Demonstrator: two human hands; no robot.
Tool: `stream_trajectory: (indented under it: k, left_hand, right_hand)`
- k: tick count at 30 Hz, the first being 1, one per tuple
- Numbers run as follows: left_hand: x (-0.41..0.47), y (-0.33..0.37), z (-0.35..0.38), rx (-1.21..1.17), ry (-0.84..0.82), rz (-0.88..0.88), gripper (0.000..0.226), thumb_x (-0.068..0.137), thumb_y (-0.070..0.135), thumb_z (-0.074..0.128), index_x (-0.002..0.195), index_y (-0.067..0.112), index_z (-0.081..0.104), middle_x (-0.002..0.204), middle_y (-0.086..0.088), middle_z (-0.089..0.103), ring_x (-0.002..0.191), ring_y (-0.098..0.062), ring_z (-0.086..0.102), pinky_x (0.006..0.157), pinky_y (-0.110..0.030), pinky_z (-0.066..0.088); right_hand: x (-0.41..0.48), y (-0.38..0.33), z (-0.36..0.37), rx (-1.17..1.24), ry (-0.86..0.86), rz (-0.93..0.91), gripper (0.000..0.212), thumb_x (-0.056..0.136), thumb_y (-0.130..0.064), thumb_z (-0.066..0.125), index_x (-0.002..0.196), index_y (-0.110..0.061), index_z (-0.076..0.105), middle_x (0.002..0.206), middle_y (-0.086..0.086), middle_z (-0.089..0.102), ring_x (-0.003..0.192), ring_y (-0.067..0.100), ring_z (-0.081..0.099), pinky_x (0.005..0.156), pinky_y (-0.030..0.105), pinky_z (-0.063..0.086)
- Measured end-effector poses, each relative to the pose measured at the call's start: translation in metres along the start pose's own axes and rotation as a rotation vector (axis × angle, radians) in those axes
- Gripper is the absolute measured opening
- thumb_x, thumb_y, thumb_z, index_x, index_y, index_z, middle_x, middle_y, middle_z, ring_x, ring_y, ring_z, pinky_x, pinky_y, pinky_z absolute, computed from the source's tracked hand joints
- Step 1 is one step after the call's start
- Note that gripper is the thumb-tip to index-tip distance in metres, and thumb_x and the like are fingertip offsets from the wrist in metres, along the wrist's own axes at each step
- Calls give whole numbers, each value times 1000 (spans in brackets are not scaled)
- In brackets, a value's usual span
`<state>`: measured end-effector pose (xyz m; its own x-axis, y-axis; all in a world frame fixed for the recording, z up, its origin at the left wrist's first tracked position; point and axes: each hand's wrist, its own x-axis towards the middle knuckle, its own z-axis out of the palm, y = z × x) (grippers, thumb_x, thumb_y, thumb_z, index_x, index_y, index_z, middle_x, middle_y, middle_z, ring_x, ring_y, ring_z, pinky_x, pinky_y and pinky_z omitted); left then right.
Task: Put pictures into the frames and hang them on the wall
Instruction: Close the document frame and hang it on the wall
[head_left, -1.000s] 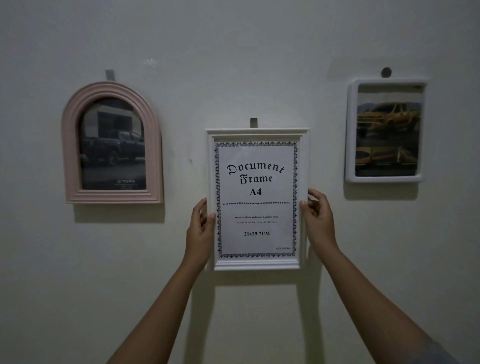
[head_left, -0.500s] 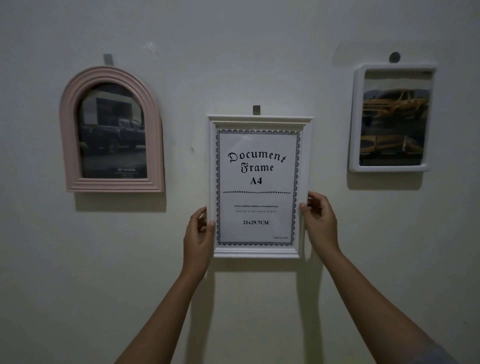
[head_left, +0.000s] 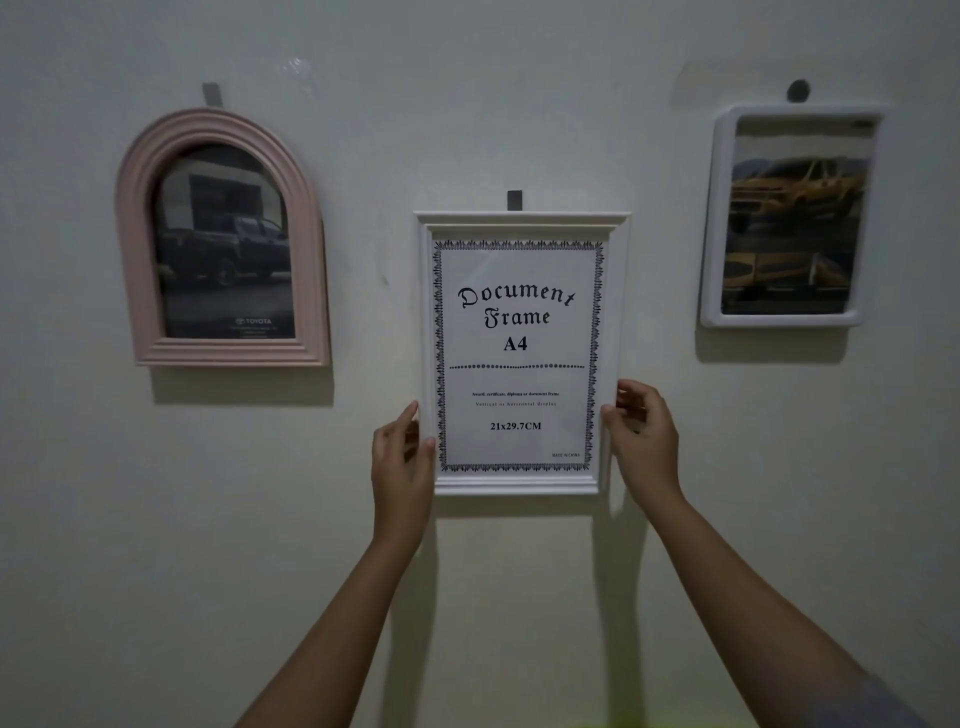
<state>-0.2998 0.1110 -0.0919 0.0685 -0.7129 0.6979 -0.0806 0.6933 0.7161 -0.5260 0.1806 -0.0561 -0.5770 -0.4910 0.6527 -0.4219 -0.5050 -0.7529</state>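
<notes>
A white rectangular frame (head_left: 519, 483) with a "Document Frame A4" insert sits flat against the wall, directly under a grey hook (head_left: 514, 200). My left hand (head_left: 400, 462) grips its lower left edge, thumb on the front. My right hand (head_left: 644, 436) pinches the lower right edge. Whether the frame hangs from the hook cannot be told. To the left hangs a pink arched frame (head_left: 135, 249) holding a dark pickup picture. At the right, a white rounded frame (head_left: 714, 228) holds a yellow car picture.
The pale wall (head_left: 493, 597) fills the view. A grey hook (head_left: 212, 94) holds the pink frame and a round hook (head_left: 798, 91) holds the right one. A small clear patch (head_left: 297, 66) is stuck on the wall near the top.
Both hands have slid down the white frame's sides towards its lower corners. The frame has stayed under its hook.
</notes>
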Motion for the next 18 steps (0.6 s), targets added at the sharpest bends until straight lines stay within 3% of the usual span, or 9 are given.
stream_trajectory:
  k: [4, 10, 18]
  left_hand:
    - [-1, 3, 1, 2, -10, -5, 43, 93, 9, 51, 133, 22, 44, 114, -2, 46, 107, -14, 53, 96, -25, 43]
    - [0, 6, 3, 10, -9, -8, 43, 93, 6, 50, 134, 21, 44, 114, -1, 45, 108, -17, 53, 97, -29, 45]
    - [-1, 10, 3, 28, -11, -10, 43, 93, 5, 50, 133, 19, 45, 114, -2, 45, 109, -17, 53, 98, -30, 45]
  right_hand:
    - [0, -1, -3, -8, 2, 8, 29, 86, -3, 59, 113, -11, 57, 112, 11, 59, 88, 8, 56, 83, 21, 46]
    - [0, -1, -5, -19, -3, 6, 28, 86, -3, 59, 113, -13, 57, 111, 11, 59, 86, 3, 55, 83, 23, 46]
    - [-2, -1, -7, -37, -14, 20, 29, 86, -4, 58, 114, -13, 56, 112, 11, 59, 91, 14, 56, 88, 31, 49]
